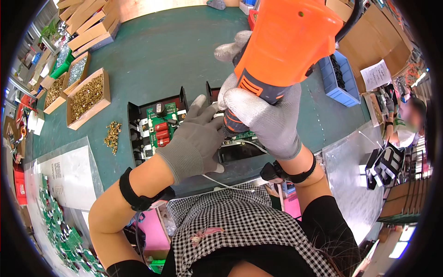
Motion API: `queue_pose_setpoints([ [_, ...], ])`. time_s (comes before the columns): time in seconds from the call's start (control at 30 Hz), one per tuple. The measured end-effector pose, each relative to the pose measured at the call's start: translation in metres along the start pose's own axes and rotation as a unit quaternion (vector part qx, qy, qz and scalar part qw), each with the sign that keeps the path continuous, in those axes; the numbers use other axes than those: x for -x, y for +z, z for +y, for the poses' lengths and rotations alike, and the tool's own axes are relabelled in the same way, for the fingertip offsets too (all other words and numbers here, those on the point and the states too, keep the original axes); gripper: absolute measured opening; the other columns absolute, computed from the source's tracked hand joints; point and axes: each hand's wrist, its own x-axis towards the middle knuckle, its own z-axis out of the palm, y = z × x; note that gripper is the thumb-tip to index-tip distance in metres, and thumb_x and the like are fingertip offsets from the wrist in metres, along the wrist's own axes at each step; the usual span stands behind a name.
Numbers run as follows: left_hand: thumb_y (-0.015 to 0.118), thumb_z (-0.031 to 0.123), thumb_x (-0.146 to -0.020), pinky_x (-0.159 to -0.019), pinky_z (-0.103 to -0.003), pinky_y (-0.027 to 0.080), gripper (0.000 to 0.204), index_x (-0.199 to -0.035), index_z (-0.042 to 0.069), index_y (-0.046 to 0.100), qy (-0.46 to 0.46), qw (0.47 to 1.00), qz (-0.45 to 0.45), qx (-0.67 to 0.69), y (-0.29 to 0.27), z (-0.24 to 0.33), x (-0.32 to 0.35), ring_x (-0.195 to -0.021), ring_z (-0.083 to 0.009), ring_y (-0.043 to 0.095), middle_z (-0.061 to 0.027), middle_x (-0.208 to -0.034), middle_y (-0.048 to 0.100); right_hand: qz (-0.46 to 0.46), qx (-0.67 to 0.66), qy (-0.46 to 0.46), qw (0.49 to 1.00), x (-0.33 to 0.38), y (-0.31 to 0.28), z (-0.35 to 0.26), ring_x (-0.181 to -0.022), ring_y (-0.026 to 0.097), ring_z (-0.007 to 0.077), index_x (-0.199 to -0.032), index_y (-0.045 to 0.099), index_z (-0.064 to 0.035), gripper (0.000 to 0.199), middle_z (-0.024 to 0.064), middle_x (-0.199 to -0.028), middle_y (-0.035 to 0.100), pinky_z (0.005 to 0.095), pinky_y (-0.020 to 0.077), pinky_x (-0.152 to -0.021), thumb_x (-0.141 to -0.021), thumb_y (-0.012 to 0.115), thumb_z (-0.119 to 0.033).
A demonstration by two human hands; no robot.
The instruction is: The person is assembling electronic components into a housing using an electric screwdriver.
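Observation:
My right hand (277,122), in a grey glove with pale fingertips, is closed round an orange power screwdriver (288,44). The tool points down at the second of two black housings (244,153); its tip is hidden behind my hands. My gloved left hand (196,138) lies with its fingers spread between the two housings, partly over both. Inside the left black housing (135,115) sits a green circuit board (152,115) with red cylindrical parts (162,134). A white cable (228,186) trails from beneath my left hand toward the table's near edge.
Loose brass-coloured screws (112,137) lie left of the housings. Beyond them stands a cardboard tray of screws (87,98). A blue bin (344,90) holds black parts at right. Green circuit boards (60,226) fill the lower left. Another person (406,122) works at far right.

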Motion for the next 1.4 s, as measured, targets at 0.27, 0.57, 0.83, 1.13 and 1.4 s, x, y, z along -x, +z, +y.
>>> queue_pose_setpoints([
  [0.27, 0.078, 0.057, -0.055, -0.117, -0.049, 0.007, 0.082, -0.118, 0.007, 0.063, 0.015, 0.999, -0.014, 0.026, 0.001, -0.009, -0.009, -0.136, -0.0297, 0.028, -0.0112, -0.135, 0.046, 0.045, -0.013, 0.032, 0.998, 0.003, 0.01, -0.002, -0.078, 0.062, 0.0122, -0.123, 0.045, 0.0025, 0.057, 0.0136, -0.104, 0.062, 0.0248, 0.0507, -0.063, -0.069, 0.062, 0.009],
  [0.57, 0.08, 0.052, -0.051, -0.117, -0.048, 0.006, 0.078, -0.112, 0.006, 0.067, 0.011, 0.998, 0.013, 0.057, 0.001, -0.01, -0.008, -0.136, -0.0341, 0.026, -0.0162, -0.132, 0.049, 0.072, -0.036, 0.001, 0.997, -0.001, 0.013, 0.006, -0.078, 0.059, 0.0144, -0.112, 0.049, -0.0009, 0.053, 0.0065, -0.091, 0.06, 0.029, 0.0489, -0.075, -0.064, 0.069, -0.008],
  [0.83, 0.077, 0.06, -0.057, -0.097, -0.041, 0.04, 0.081, -0.117, 0.007, 0.06, 0.009, 1.0, -0.003, -0.007, -0.001, -0.012, -0.005, -0.111, -0.0328, 0.056, -0.0152, -0.112, 0.063, 0.066, -0.075, 0.067, 0.993, 0.0, 0.018, -0.003, -0.078, 0.057, 0.0105, -0.112, 0.049, -0.0025, 0.051, 0.0047, -0.089, 0.059, 0.0277, 0.0492, -0.073, -0.066, 0.068, -0.007],
  [1.13, 0.081, 0.054, -0.053, -0.098, -0.041, 0.039, 0.086, -0.12, 0.005, 0.058, 0.031, 0.999, 0.038, 0.002, -0.003, -0.009, -0.003, -0.112, -0.0345, 0.054, -0.017, -0.113, 0.061, 0.084, -0.033, -0.04, 0.995, 0.004, 0.016, 0.007, -0.076, 0.059, 0.01, -0.113, 0.047, -0.0021, 0.051, 0.0043, -0.092, 0.06, 0.0268, 0.0502, -0.068, -0.067, 0.069, -0.006],
  [1.4, 0.08, 0.052, -0.055, -0.095, -0.04, 0.041, 0.079, -0.115, 0.005, 0.06, -0.018, 0.999, -0.025, -0.021, -0.01, -0.003, -0.008, -0.108, -0.0327, 0.056, -0.0151, -0.11, 0.062, 0.071, -0.163, 0.072, 0.981, 0.013, 0.008, 0.01, -0.069, 0.062, 0.0158, -0.126, 0.041, 0.0001, 0.057, 0.0162, -0.11, 0.06, 0.0303, 0.0522, -0.06, -0.072, 0.055, 0.009],
])
